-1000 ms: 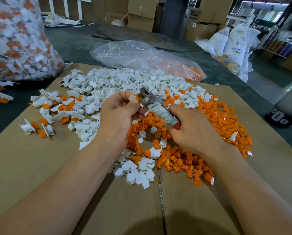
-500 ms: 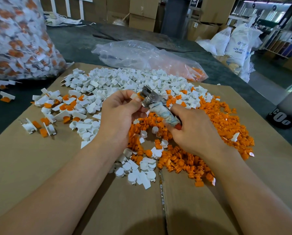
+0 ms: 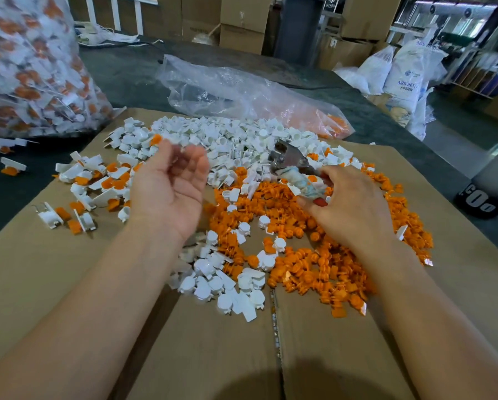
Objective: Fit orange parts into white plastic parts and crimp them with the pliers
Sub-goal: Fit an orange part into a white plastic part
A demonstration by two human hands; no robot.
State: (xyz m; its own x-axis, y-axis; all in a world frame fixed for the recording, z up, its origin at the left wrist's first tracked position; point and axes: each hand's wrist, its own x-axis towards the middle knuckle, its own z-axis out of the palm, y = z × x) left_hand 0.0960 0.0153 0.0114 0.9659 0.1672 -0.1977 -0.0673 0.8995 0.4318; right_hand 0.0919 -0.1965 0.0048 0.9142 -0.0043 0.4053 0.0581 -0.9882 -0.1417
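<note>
I see left hand [image 3: 169, 186] palm-up, fingers loose, blurred, gripping nothing. Right hand [image 3: 351, 209] grips wrapped handle of pliers [image 3: 291, 161] over orange parts [image 3: 314, 264] on cardboard surface [image 3: 54, 284].

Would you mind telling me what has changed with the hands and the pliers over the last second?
The left hand drew away from the pliers, swung left and opened palm up; it no longer holds the part it pinched. The right hand keeps hold of the pliers' wrapped handle. The white parts, orange parts and cardboard stayed put.
</note>
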